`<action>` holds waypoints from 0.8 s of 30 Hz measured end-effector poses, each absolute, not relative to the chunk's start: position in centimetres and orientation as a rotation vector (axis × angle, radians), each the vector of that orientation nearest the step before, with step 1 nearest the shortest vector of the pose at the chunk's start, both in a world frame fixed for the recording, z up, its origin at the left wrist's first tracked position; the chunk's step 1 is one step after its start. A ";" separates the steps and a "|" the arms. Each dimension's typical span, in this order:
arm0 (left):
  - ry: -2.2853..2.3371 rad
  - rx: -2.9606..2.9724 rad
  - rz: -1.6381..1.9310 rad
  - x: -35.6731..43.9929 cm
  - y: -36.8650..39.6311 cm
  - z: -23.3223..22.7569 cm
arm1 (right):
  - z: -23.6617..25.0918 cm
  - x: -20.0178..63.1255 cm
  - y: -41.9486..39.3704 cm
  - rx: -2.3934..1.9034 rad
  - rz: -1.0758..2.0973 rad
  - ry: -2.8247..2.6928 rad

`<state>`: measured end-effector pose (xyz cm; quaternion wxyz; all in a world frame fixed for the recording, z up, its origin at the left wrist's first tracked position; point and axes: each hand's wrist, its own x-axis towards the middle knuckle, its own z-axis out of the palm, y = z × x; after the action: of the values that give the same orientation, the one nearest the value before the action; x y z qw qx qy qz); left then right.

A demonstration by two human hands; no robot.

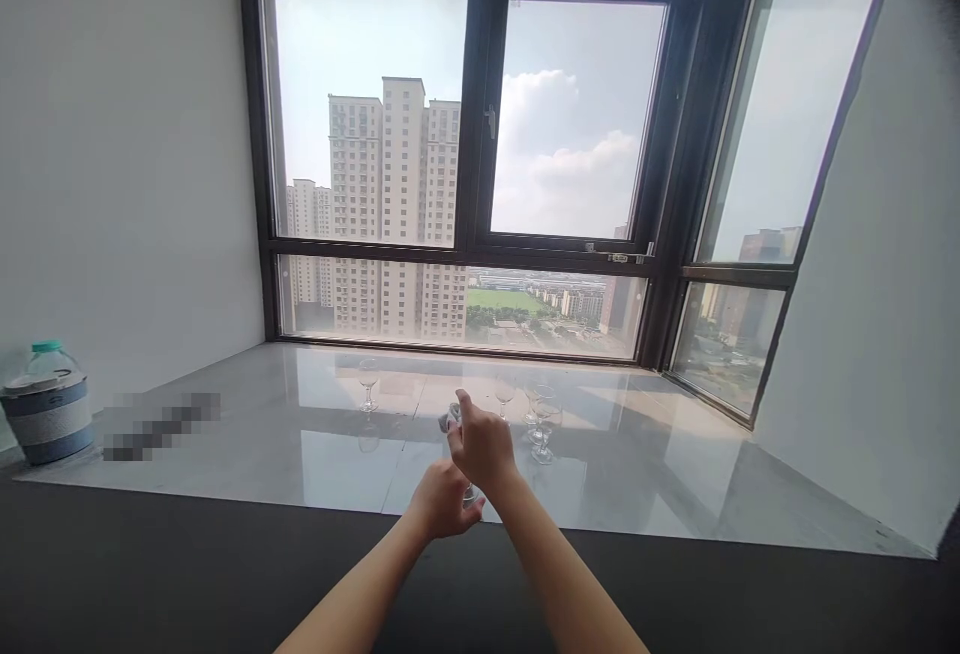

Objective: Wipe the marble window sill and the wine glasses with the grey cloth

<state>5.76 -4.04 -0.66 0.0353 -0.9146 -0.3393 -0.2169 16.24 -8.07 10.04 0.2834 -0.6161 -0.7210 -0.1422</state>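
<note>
Two hands on one wine glass (454, 421) before the window (465, 164).
Left hand (442, 501) grips its base; right hand (481, 446) pinches its rim.

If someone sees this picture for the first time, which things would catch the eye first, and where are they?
First, the large dark-framed window at the back, showing tall apartment towers. Next, the two bare hands in the lower middle: the left hand and right hand meet over a glass object largely hidden between them. Behind them, small wine glasses stand on the glossy marble sill, and a jug sits far left.
</note>
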 end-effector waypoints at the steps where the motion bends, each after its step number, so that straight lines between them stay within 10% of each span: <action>1: -1.050 -2.814 -0.664 5.8 -4.0 -0.7 | 10.0 16.3 -8.1 -1.675 -0.376 -1.932; 24: -1.071 -2.879 -0.635 5.7 -4.3 -0.2 | 9.4 15.6 -6.5 -1.742 -0.291 -2.092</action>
<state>5.74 -4.31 -0.17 0.0023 -0.9179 -0.3414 -0.2023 15.63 -6.48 9.44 0.2005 -0.6234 -0.7486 -0.1040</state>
